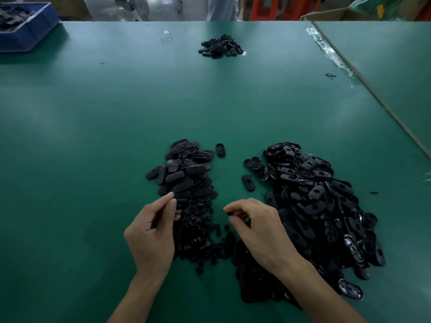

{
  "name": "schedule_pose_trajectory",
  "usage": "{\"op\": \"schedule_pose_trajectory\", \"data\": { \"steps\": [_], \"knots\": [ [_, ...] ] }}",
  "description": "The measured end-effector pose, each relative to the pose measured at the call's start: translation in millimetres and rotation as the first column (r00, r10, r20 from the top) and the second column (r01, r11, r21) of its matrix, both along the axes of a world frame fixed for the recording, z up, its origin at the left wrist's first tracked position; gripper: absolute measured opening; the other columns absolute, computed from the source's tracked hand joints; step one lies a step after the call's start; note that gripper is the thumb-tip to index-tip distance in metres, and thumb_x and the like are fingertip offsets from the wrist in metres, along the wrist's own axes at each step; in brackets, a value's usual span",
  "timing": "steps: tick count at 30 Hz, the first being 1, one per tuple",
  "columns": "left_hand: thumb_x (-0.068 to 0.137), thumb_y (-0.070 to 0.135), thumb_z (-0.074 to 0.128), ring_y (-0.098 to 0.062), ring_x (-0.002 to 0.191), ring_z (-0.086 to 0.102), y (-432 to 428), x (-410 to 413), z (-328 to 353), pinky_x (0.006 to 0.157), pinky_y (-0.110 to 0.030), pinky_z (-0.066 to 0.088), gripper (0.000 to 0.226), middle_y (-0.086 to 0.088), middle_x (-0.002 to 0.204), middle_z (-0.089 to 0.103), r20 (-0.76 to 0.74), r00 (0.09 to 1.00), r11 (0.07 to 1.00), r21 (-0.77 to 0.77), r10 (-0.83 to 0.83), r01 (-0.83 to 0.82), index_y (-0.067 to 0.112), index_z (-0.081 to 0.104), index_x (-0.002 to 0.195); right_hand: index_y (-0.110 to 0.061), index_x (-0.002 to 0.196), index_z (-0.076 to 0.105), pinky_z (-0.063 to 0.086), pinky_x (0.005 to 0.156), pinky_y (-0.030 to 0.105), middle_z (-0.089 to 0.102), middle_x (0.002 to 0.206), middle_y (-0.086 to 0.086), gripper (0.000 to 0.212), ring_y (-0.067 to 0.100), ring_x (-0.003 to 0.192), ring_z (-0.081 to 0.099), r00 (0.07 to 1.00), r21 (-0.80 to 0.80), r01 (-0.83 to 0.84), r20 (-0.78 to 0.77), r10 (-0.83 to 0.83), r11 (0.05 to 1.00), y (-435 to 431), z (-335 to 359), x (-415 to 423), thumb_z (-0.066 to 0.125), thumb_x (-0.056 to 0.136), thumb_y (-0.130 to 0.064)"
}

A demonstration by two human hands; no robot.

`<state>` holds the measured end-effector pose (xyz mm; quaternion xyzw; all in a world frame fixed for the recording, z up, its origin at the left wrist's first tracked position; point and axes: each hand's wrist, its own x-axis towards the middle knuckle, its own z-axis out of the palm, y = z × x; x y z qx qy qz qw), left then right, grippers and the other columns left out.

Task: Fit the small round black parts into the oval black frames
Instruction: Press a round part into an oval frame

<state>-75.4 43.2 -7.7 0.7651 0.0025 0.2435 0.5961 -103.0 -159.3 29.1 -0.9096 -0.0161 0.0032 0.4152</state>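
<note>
Blue bin (30, 31) upper left holds dark parts (11, 17), while low centre the right hand (256, 227) pinches a round part (229, 213) and the left hand (151, 231) curls narrow, its hold impossible to tell.

- A green table top (116, 136) fills most of the view.
- A blue crate (28, 31) holding dark items sits at its far left corner.
- A cardboard box (326, 14) and red stools (253, 8) stand beyond the far edge.
- Crumpled clear plastic (326, 48) lies along the seam with a second table (384, 66) on the right.
</note>
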Motion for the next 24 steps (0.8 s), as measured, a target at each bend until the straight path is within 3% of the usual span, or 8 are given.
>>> {"op": "schedule_pose_trajectory", "data": {
  "steps": [7,11,18,24],
  "knots": [
    [0.094,0.032,0.062,-0.009,0.07,0.074,-15.3,6.1,9.9,0.066,-0.019,0.059,0.019,0.009,0.086,0.076,-0.058,0.998,0.996,-0.086,-0.021,0.016,0.027,0.069,0.111,-0.034,0.091,0.071,0.048,0.075,0.011,0.068,0.085,-0.017,0.015,0.003,0.087,0.064,1.0,0.204,-0.009,-0.024,0.014,0.979,-1.0,0.7,1.4,0.071,0.093,-0.019],
    [0.093,0.03,0.063,-0.012,0.067,0.074,-25.0,1.4,17.5,0.06,-0.02,0.059,0.015,0.007,0.082,0.076,-0.075,0.993,0.988,-0.131,-0.092,0.082,0.028,0.07,0.106,-0.034,0.092,0.068,0.055,0.074,0.027,0.071,0.081,-0.008,0.016,0.016,0.077,0.068,1.0,0.429,-0.003,0.002,0.002,0.903,5.5,4.3,0.5,0.071,0.093,-0.018],
    [0.09,0.024,0.066,-0.014,0.069,0.075,-42.5,2.0,26.9,0.065,-0.021,0.059,0.013,0.006,0.08,0.076,-0.097,0.983,0.969,-0.206,-0.159,0.137,0.025,0.071,0.102,-0.035,0.097,0.074,0.047,0.069,0.012,0.07,0.088,-0.02,0.021,0.006,0.079,0.067,0.992,0.388,0.084,0.057,-0.114,0.918,5.4,7.1,2.5,0.07,0.092,-0.015],
    [0.09,0.006,0.07,-0.016,0.073,0.075,-56.0,32.2,57.0,0.066,-0.022,0.059,0.017,0.002,0.083,0.077,-0.045,0.955,0.917,-0.295,-0.295,0.269,0.018,0.072,0.101,-0.043,0.104,0.066,0.055,0.068,0.024,0.066,0.085,-0.014,0.029,0.011,0.076,0.064,0.983,0.393,0.172,-0.012,-0.182,0.904,-3.1,8.3,3.7,0.07,0.093,-0.017]
  ]
}}
